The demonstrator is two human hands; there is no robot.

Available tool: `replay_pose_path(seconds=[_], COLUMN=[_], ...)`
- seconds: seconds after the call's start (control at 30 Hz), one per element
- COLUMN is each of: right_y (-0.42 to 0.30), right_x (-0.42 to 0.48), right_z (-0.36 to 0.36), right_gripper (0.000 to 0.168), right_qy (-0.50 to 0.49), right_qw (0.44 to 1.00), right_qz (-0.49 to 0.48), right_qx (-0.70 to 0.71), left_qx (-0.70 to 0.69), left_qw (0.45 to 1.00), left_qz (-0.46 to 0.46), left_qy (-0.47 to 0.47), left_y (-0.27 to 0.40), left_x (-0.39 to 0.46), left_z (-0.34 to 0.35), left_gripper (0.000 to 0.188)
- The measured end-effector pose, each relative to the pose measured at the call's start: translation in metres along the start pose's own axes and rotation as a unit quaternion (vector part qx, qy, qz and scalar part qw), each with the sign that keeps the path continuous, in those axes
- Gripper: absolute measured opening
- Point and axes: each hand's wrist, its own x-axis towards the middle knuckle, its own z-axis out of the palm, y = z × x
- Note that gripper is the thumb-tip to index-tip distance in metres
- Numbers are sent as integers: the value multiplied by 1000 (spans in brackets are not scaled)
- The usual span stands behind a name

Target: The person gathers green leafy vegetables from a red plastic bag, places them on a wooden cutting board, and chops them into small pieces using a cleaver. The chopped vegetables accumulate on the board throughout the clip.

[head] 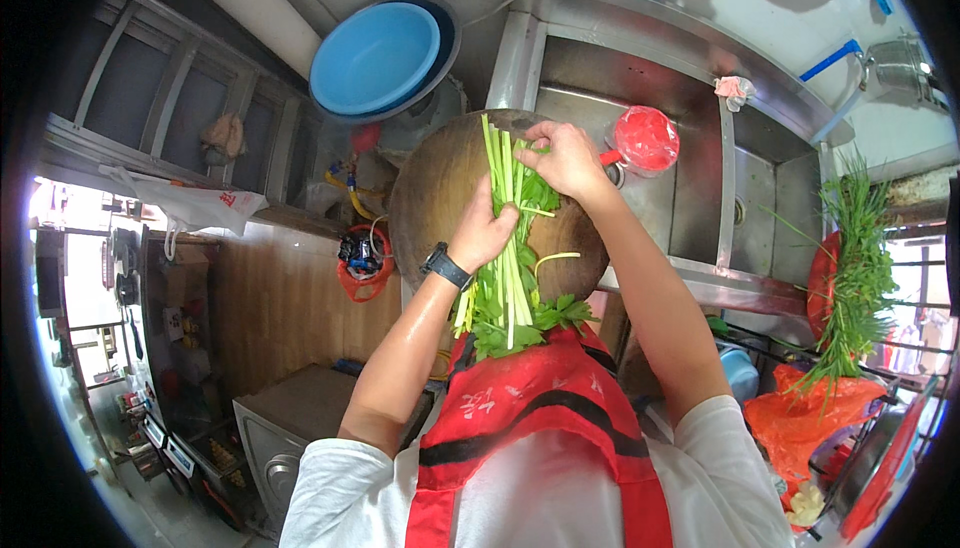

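Observation:
A bunch of leafy green celery (pixel 510 248) lies across a round wooden chopping block (pixel 427 173), its pale stalk ends pointing away from me. My left hand (pixel 484 227) grips the stalks about midway, the thumb across the top. At the upper right of the bunch, my right hand (pixel 561 158) has its fingers curled on the stalks near their cut ends; its palm side is hidden. Leaves spill towards my red apron (pixel 525 398) over the block's near edge. One loose curved stem (pixel 559 255) rests on the wood to the right.
Right of the block is a stainless steel sink (pixel 694 165) holding a red-lined container (pixel 646 139). Thin green leafy stalks (pixel 859 263) lie on a red basin at far right. Blue basins (pixel 375 60) are stacked at upper left. A red bag-lined bucket (pixel 365 266) stands on the floor.

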Motion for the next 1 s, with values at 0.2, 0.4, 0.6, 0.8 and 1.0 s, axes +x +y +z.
replay_pose_path(seconds=[0.2, 0.4, 0.6, 0.8, 1.0], right_y=[10, 16, 25, 19, 30], right_x=[12, 15, 4, 1, 12], right_z=[-12, -21, -23, -26, -2], right_gripper=[29, 21, 19, 25, 26], right_qy=[-89, -50, -68, -100, -145], right_qw=[995, 997, 995, 989, 963], right_qz=[-14, -48, -32, 20, 62], right_qx=[50, 15, 58, 107, 216], left_qx=[26, 38, 55, 32, 34], left_qw=[999, 997, 997, 999, 998], left_qz=[22, 66, 45, 32, 41], left_qy=[2, 18, 26, 21, 19], left_y=[-1, 2, 0, 13, 13], left_x=[1, 0, -2, -3, -3], left_z=[3, 3, 4, 3, 4], left_gripper=[63, 62, 62, 61, 60])
